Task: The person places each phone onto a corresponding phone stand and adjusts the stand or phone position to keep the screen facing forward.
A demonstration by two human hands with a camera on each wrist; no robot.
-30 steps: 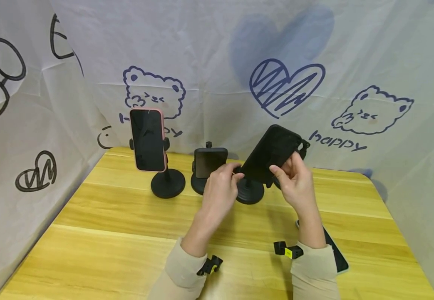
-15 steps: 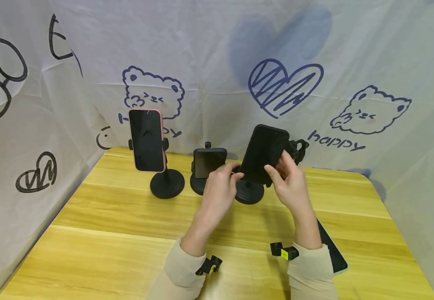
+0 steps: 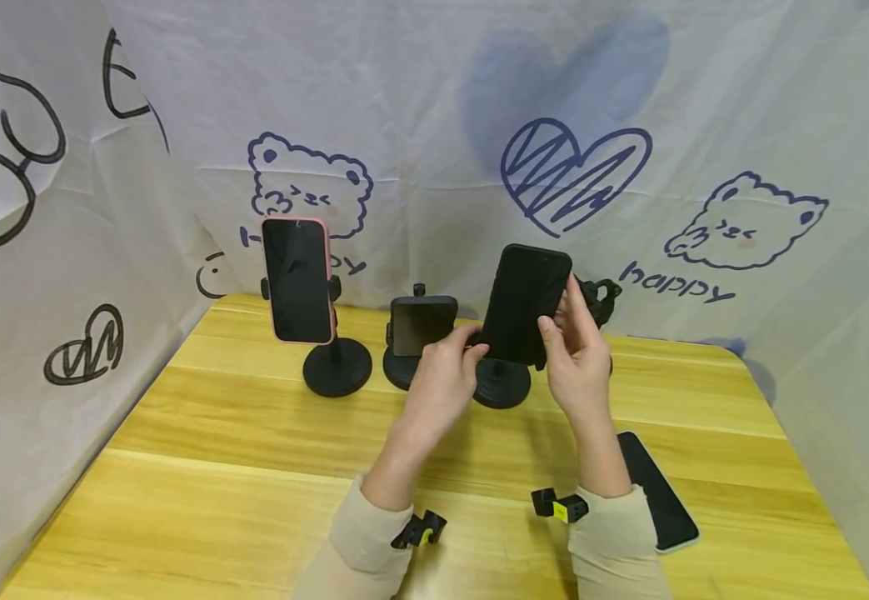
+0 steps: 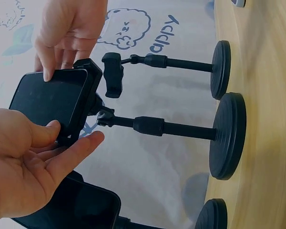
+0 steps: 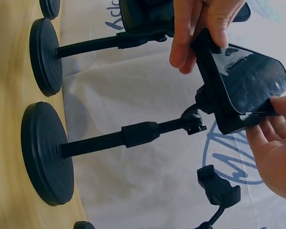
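Observation:
A black phone [image 3: 526, 302] sits in the clamp of a black phone holder [image 5: 136, 136], slightly tilted, its dark screen facing me. My right hand [image 3: 578, 354] grips the phone's right edge, thumb on the front and fingers behind. On the left, my left hand [image 3: 443, 375] pinches the holder's clamp at the phone's edge; its thumb lies at the screen's corner and the index finger [image 4: 81, 152] reaches behind. The holder's round base [image 5: 46, 152] stands on the table. Another black holder [image 4: 113, 74] with a bare clamp stands behind, to the right.
To the left, a pink-cased phone [image 3: 297, 279] stands upright in a holder, and a sideways phone [image 3: 422, 325] sits in a lower one. Another phone [image 3: 656, 492] lies flat near my right forearm on the wooden table [image 3: 239, 467]. A white drawn-on cloth [image 3: 434, 125] hangs behind.
The phone in the clamp has turned from a strong rightward lean to nearly upright. My right hand has moved left with it, uncovering more of the phone on the table; my left hand has hardly moved.

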